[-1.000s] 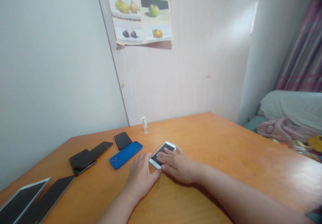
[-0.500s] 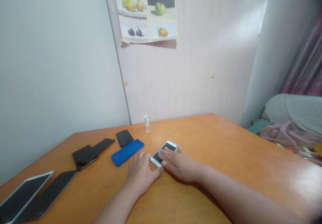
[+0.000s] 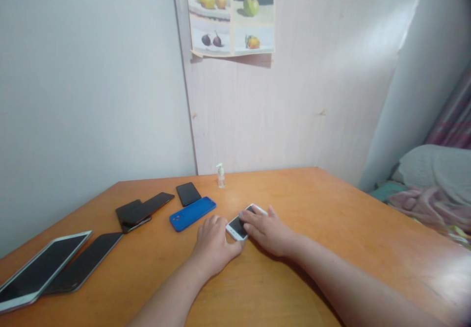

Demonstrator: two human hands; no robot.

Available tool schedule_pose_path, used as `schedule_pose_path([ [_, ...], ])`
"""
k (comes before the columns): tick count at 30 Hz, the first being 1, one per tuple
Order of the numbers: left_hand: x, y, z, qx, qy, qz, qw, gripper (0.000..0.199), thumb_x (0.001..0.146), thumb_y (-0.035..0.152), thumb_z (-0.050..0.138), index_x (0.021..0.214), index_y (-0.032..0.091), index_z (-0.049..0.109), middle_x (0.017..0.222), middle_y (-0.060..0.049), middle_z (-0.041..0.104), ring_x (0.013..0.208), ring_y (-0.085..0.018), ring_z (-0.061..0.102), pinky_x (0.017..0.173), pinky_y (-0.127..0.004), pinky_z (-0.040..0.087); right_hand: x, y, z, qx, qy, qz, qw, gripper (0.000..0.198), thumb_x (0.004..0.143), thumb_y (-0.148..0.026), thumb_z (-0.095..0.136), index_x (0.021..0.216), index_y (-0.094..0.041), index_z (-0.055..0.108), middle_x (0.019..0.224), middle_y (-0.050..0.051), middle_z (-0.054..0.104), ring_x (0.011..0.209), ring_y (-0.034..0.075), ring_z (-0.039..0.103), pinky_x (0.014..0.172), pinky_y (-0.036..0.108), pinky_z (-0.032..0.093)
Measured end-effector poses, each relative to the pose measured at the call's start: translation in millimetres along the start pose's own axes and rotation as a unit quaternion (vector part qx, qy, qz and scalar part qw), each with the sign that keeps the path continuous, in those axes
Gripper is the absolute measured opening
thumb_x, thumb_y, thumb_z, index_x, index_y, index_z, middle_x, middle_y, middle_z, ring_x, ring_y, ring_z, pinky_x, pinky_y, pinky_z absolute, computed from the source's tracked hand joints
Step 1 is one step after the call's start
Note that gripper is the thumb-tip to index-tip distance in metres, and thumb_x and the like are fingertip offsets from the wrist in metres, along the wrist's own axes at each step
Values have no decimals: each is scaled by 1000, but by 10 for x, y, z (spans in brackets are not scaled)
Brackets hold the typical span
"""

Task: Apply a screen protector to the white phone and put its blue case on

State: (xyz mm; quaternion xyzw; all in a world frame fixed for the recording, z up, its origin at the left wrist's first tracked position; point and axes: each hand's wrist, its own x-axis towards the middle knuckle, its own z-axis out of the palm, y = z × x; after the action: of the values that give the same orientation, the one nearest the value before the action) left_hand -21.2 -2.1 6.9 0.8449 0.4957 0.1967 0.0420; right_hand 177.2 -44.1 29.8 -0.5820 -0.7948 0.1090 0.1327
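Observation:
A white smartphone (image 3: 236,227) with a dark screen lies flat on the wooden table, slanting away to the right. My left hand (image 3: 214,247) steadies its near left end, fingers at the left edge and thumb at the bottom corner. Across the screen lies my right hand (image 3: 267,233), palm down with the fingers stretched out, covering the phone's middle and right side. Left of the hands is a blue phone case (image 3: 193,213). Its upper edge touches or nearly touches a black phone (image 3: 188,193).
A small clear pump bottle (image 3: 221,177) stands at the back of the wooden table (image 3: 316,209). To the left lie two dark overlapping devices (image 3: 147,209), a white-framed tablet (image 3: 44,267) and a black tablet-like slab (image 3: 86,263). Fruit pictures (image 3: 231,18) hang on the wall.
The camera view has turned slightly left, so everything sits further right. My right hand has shifted slightly on the screen, fingers still flat. The left hand keeps its place at the phone's near end.

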Motion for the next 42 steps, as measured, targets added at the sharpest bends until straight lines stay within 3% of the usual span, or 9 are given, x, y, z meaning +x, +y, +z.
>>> schedule_pose_path([
  [4,-4,22,-3,-1,-9,12,1000,36,73,54,67,88,22,59,100,-8,61,99,-28,57,77,-34,40,79,188,5,-20,24,96,995,47,102,-43,28,144,-27,43,158,7,36,149,36,18,110,75,7],
  [11,-2,-8,33,-21,-1,12,1000,31,75,50,65,88,22,60,97,-7,61,96,-27,58,78,-33,40,-63,-232,-36,48,-39,-96,993,47,104,-44,23,148,-34,36,151,4,46,149,29,18,116,66,8],
  [18,-1,-14,44,-25,-1,16,1000,43,72,58,68,94,23,62,101,-8,62,102,-29,57,81,-34,40,51,61,5,-36,15,64,997,49,102,-45,27,146,-30,43,150,6,48,149,36,14,110,75,2],
  [21,-3,-6,43,-23,5,21,1000,40,73,57,67,93,22,61,99,-8,62,101,-29,58,81,-35,40,19,-22,49,-46,18,15,999,51,102,-48,27,149,-32,39,155,2,41,151,36,6,111,74,-2],
  [25,-9,15,19,-19,-4,12,1000,34,76,52,65,92,23,62,97,-8,62,100,-28,58,82,-34,41,-12,-112,62,-41,-8,-31,999,54,102,-51,22,151,-33,36,155,2,42,151,33,8,113,72,-2],
  [30,-8,1,32,-30,-4,16,999,41,73,57,67,96,23,63,102,-8,62,103,-30,57,82,-34,40,42,130,5,-93,25,109,989,58,102,-53,21,150,-27,40,156,6,40,150,39,8,109,76,-4],
  [32,-5,-12,46,-27,0,21,999,42,73,58,67,96,23,62,102,-9,62,103,-30,57,82,-35,40,32,138,-6,-92,23,118,988,59,101,-53,21,151,-27,38,157,5,38,149,40,7,108,77,-3],
  [38,2,-6,32,-25,-8,16,1000,30,77,49,64,93,24,63,99,-8,63,100,-28,58,82,-33,40,-46,-162,21,-45,-37,-46,997,58,100,-61,16,152,-40,30,159,-2,33,151,36,2,109,75,-6],
  [42,-2,19,-4,-28,-14,5,1000,37,74,55,66,92,23,63,100,-8,63,102,-29,58,83,-34,41,32,19,4,-76,-6,61,995,62,99,-61,18,152,-33,33,159,3,34,150,40,3,107,78,-4],
])
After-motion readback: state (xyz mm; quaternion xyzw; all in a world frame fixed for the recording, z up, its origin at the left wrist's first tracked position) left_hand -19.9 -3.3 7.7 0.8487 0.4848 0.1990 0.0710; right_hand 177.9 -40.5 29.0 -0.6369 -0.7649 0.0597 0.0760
